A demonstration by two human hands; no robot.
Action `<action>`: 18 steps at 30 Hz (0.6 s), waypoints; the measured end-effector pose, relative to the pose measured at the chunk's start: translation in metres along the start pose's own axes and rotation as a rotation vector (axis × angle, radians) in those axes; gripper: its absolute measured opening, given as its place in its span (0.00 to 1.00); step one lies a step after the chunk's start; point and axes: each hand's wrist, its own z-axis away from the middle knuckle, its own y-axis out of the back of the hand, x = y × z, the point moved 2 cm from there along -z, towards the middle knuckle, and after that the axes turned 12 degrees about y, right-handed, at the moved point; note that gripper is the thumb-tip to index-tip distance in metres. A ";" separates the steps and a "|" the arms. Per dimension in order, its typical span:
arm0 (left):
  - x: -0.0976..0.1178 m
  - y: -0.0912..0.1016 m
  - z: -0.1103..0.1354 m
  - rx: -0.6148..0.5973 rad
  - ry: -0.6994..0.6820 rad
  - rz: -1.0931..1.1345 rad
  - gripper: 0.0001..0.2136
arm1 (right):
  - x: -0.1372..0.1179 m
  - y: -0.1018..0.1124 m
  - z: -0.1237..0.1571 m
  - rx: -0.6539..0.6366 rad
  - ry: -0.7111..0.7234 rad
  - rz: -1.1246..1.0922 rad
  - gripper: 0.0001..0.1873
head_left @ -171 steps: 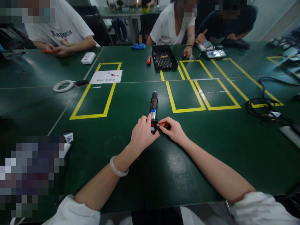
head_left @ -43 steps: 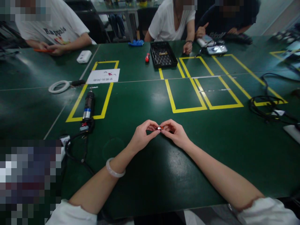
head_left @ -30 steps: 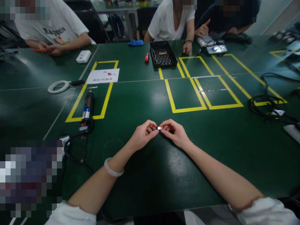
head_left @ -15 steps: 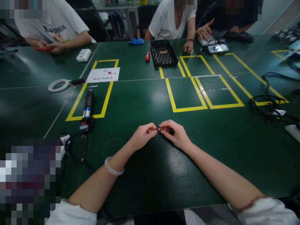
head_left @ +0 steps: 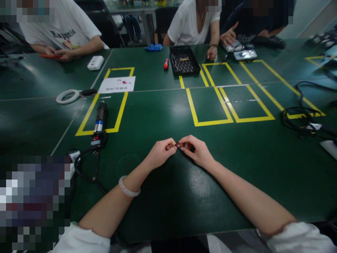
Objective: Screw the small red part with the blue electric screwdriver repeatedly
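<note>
My left hand [head_left: 159, 154] and my right hand [head_left: 198, 151] meet fingertip to fingertip over the green table [head_left: 168, 196], a little in front of me. Both pinch a small red and black part [head_left: 180, 144] between them. A white bangle sits on my left wrist. A black and silver cylindrical power tool [head_left: 99, 120] with a blue band lies to the left, its front half inside a yellow taped rectangle, and its black cable [head_left: 86, 165] curls toward the table's near edge.
Across the table sit other people, their hands resting near a black parts tray [head_left: 183, 60], a red screwdriver [head_left: 166, 63], a white box [head_left: 95, 62] and a paper sheet [head_left: 117, 84]. A white tape roll [head_left: 65, 96] lies left; coiled black cables [head_left: 297, 117] lie right.
The power tool, held in front of me 5.7 s ago, now lies at the left. Over the last second my hands keep pinching the small part, shifting their fingers only slightly.
</note>
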 end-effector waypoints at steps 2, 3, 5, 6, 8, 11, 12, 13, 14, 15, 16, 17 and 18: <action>0.003 0.002 0.000 0.002 -0.017 -0.049 0.12 | 0.004 0.001 -0.001 0.034 -0.059 -0.070 0.08; 0.004 0.006 0.000 0.019 -0.030 -0.082 0.13 | 0.006 0.001 -0.001 0.043 -0.099 -0.108 0.08; 0.006 0.022 0.001 0.102 -0.054 -0.153 0.13 | 0.008 0.001 -0.001 0.044 -0.151 -0.164 0.08; 0.006 0.034 0.003 0.166 -0.059 -0.190 0.13 | 0.008 0.001 -0.002 0.041 -0.168 -0.182 0.08; 0.000 0.065 0.009 0.313 -0.048 -0.275 0.14 | 0.009 0.001 -0.002 0.039 -0.185 -0.199 0.09; -0.022 0.120 0.025 0.568 0.003 -0.499 0.19 | 0.008 0.000 -0.001 0.037 -0.188 -0.209 0.10; -0.033 0.138 0.031 0.675 0.032 -0.600 0.21 | 0.008 0.000 -0.001 0.035 -0.187 -0.212 0.10; -0.045 0.154 0.038 0.755 0.081 -0.675 0.23 | 0.008 0.000 -0.001 0.036 -0.186 -0.212 0.10; -0.057 0.168 0.045 0.799 0.128 -0.697 0.25 | 0.008 -0.001 -0.001 0.038 -0.185 -0.211 0.10; -0.069 0.180 0.051 0.815 0.183 -0.727 0.27 | 0.008 -0.001 -0.001 0.041 -0.185 -0.209 0.09; -0.082 0.190 0.056 0.805 0.242 -0.757 0.28 | 0.008 -0.001 -0.001 0.045 -0.187 -0.209 0.09; -0.093 0.198 0.060 0.778 0.290 -0.773 0.28 | 0.007 -0.001 -0.001 0.049 -0.188 -0.209 0.09; -0.102 0.205 0.064 0.743 0.328 -0.778 0.27 | 0.007 0.000 -0.001 0.051 -0.190 -0.211 0.09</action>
